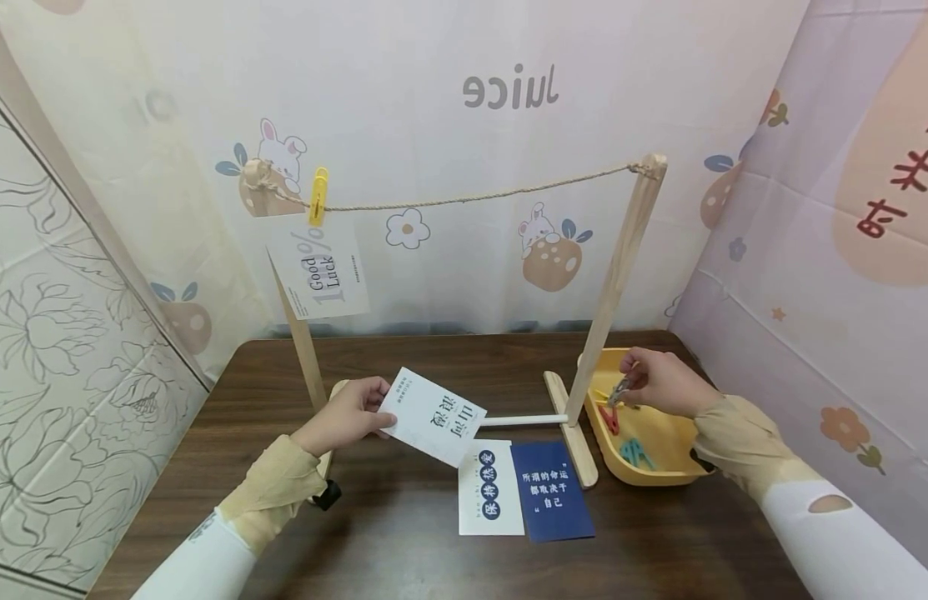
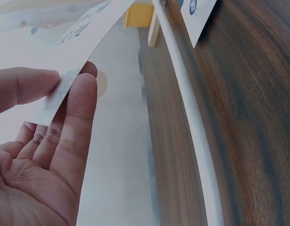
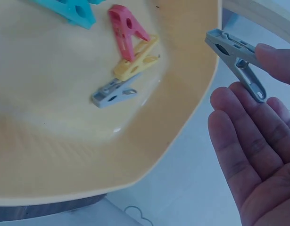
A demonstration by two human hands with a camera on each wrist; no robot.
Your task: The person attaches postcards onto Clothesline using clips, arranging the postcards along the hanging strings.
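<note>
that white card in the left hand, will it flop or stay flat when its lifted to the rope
The card juts out flat from the left hand, pinched at one corner, so it is probably stiff cardstock. In the left wrist view it bows slightly, so some flex is likely. It looks thin and light; a draught might swing it on the rope.

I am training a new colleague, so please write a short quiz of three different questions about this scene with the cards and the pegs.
1. True or false: the left hand pinches a white card.
2. What does the right hand hold: A a grey peg, B a blue card, C the rope?
3. Which colour is the peg that holds the card on the rope?

Key: 1 true; 2 A; 3 yellow.
</note>
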